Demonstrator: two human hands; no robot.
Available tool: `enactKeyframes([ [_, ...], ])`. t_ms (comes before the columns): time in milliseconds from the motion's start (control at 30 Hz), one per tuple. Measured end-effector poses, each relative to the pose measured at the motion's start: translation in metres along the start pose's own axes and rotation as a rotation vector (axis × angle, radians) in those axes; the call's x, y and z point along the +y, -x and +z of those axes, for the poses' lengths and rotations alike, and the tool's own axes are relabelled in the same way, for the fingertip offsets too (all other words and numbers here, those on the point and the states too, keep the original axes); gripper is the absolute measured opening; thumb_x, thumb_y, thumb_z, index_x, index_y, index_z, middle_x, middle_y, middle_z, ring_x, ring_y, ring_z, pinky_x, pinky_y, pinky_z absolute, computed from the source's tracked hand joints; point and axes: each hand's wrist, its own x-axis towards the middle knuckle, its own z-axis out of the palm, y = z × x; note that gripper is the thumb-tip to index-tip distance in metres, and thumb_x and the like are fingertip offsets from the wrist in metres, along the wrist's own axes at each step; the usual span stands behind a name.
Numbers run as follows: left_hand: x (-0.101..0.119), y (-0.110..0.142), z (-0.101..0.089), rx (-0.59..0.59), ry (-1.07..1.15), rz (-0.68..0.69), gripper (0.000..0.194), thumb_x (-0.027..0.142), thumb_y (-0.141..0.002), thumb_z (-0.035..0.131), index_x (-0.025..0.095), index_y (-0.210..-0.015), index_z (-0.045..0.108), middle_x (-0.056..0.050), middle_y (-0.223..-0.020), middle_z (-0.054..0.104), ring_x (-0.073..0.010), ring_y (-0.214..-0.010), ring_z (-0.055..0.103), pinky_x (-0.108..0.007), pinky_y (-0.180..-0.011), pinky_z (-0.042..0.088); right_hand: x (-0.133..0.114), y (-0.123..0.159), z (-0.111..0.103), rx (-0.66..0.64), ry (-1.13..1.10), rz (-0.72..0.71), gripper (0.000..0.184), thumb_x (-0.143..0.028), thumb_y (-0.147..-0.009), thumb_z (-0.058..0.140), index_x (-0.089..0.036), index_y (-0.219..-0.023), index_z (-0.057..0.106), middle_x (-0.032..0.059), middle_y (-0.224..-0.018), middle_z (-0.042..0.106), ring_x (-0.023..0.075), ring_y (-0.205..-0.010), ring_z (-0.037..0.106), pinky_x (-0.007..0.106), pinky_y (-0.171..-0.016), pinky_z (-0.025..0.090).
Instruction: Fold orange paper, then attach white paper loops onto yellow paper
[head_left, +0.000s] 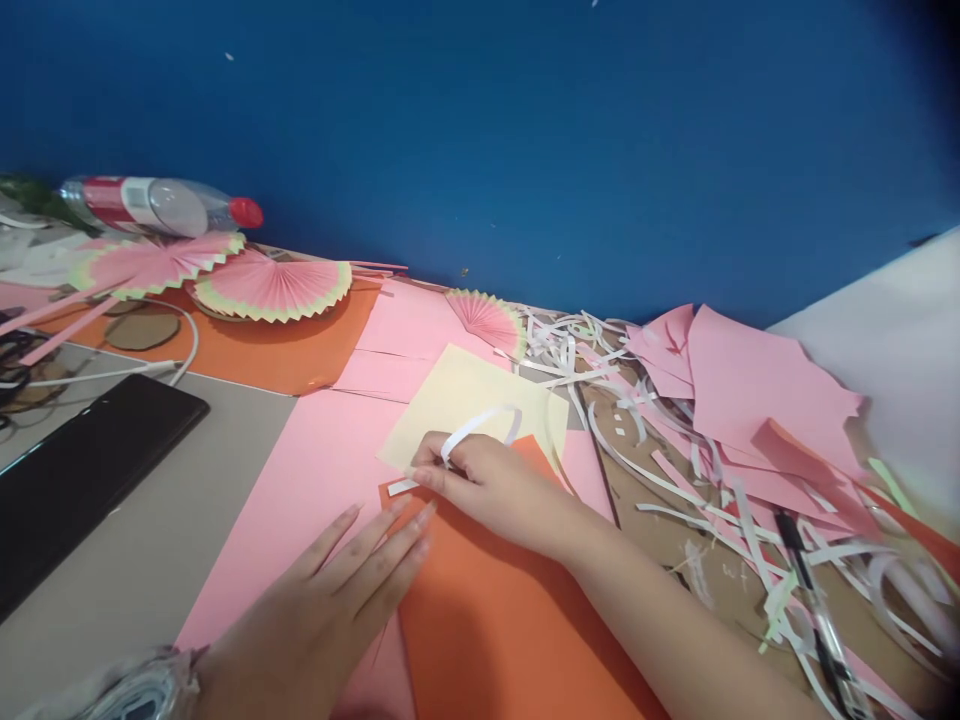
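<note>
My right hand (476, 480) is closed in a pinch on a narrow white strip of tape (480, 420), which loops up over the knuckles. A short white end lies flat at the upper left corner of an orange paper sheet (480, 600), just left of the pinching fingers. My left hand (337, 580) rests flat with its fingers stretched out, the tips touching the left edge of the orange sheet. Beneath these lie a pale yellow sheet (435, 400) and larger pink paper (277, 500). The fingertips of my right hand are partly hidden.
A phone (97, 470) lies at left. Behind it are folded pink paper fans (277, 285) and a plastic bottle (180, 205) on its side. Cardboard (637, 550) at right bears white strip scraps (660, 475), pink paper pieces (757, 385) and a pen (817, 610). A blue wall (480, 150) stands behind.
</note>
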Motion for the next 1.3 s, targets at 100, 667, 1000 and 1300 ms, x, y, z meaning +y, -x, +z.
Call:
enactKeyframes([
  [100,-0.003,0.0,0.005,0.027,-0.048,0.023,0.056,0.039,-0.083,0.044,0.012,-0.133,0.045,-0.009,-0.145,0.037,-0.0274,-0.133,0.028,-0.043,-0.111,0.007,-0.003,-0.002,0.004,0.022,0.087,0.011,0.027,-0.033,-0.094,0.039,-0.02,-0.075,0.052,-0.0041,-0.073,0.056,0.009,-0.066,0.046,0.023,-0.06,0.029],
  [667,-0.004,0.005,0.019,0.022,-0.045,-0.002,0.056,0.019,-0.081,0.034,0.013,-0.137,0.035,-0.005,-0.147,0.033,-0.0242,-0.135,0.023,-0.043,-0.106,0.018,0.004,-0.008,0.006,-0.026,-0.163,0.106,0.026,-0.04,-0.093,0.04,-0.021,-0.079,0.049,-0.0033,-0.077,0.052,0.0109,-0.073,0.047,0.023,-0.064,0.032],
  [1000,-0.003,0.004,0.02,0.012,-0.089,-0.032,0.062,0.012,-0.075,0.037,0.017,-0.137,0.037,-0.005,-0.146,0.037,-0.0299,-0.127,0.035,-0.05,-0.102,0.022,-0.001,-0.009,0.012,0.001,-0.108,0.121,0.026,-0.038,-0.092,0.042,-0.021,-0.074,0.048,-0.0045,-0.07,0.051,0.0106,-0.068,0.047,0.024,-0.061,0.032],
  [1300,-0.004,0.006,0.018,-0.008,-0.073,0.001,0.059,0.015,-0.078,0.034,0.017,-0.138,0.035,-0.004,-0.148,0.032,-0.0251,-0.136,0.022,-0.049,-0.108,0.012,-0.004,-0.012,0.013,0.007,0.018,0.108,0.026,-0.036,-0.093,0.043,-0.021,-0.071,0.046,-0.0038,-0.071,0.053,0.0115,-0.068,0.047,0.025,-0.06,0.029],
])
